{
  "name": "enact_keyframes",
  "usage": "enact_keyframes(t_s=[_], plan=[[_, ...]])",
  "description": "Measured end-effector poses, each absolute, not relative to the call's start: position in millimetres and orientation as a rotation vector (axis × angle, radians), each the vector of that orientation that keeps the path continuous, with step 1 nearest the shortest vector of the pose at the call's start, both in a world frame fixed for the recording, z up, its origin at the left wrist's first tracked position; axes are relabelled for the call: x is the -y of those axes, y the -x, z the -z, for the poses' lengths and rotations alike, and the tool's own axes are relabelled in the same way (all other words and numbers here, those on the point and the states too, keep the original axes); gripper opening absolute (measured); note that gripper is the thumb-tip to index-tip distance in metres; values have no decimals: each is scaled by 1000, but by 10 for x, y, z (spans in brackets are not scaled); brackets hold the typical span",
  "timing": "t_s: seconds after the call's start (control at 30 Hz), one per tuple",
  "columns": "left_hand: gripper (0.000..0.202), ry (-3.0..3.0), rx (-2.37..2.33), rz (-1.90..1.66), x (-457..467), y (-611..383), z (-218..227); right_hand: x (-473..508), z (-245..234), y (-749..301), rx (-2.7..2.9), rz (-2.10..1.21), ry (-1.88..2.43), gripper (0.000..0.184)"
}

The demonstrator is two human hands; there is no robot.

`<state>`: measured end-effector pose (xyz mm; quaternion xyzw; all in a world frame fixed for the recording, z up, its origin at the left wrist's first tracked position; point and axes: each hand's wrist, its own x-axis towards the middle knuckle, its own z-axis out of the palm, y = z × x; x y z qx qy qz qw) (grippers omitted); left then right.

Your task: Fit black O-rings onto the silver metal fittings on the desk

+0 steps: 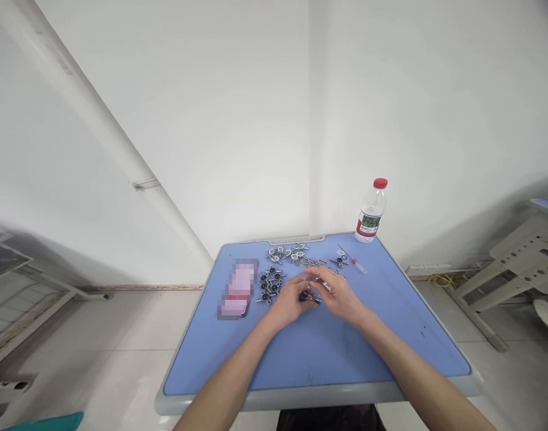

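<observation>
Two bare hands at work over a blue-topped desk (328,353), seen from above. The left hand (292,302) curls its fingers and thumb around a small metal fitting with a dark part (304,296), held low over the middle of the desktop. The right hand (339,293) meets it from the other side, fingers bent and tips drawn close to the fitting; whether they pinch anything cannot be told, the contact being hidden. Just left of the hands lies a cluster of dark-centred metal fittings (274,276); beyond it, a group of pale metal pieces (295,255). A phone (240,287), blurred by pixelation, lies at left. At right rests a screwdriver (359,267) with a translucent handle; near the far right corner stands a red-capped bottle (369,220).
</observation>
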<state>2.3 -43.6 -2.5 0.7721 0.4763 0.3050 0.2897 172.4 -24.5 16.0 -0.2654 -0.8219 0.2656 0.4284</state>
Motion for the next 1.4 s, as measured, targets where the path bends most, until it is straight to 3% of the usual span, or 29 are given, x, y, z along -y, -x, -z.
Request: enact_keyframes(t_s=[0.33,0.5,0.77,1.0,1.2,1.4], plan=[[8,-2091,-1262,-840,437,-43,6,276,-207,-1708,2124,-668,641,31],[16,-2052,-1250,-883,447,-53,4,294,-175,-1641,2044,-625,610,23],[14,-2109,-1251,-849,426,-37,34,251,-175,-1685,2014,-742,574,31],[12,-2114,-1229,-891,436,-43,32,260,-149,-1663,1993,-626,614,27],[19,-2094,-1266,-799,436,-10,47,257,-167,-1697,1939,-833,665,40],[13,-2120,-1263,-828,433,-21,40,255,-145,-1668,1932,-676,667,30]])
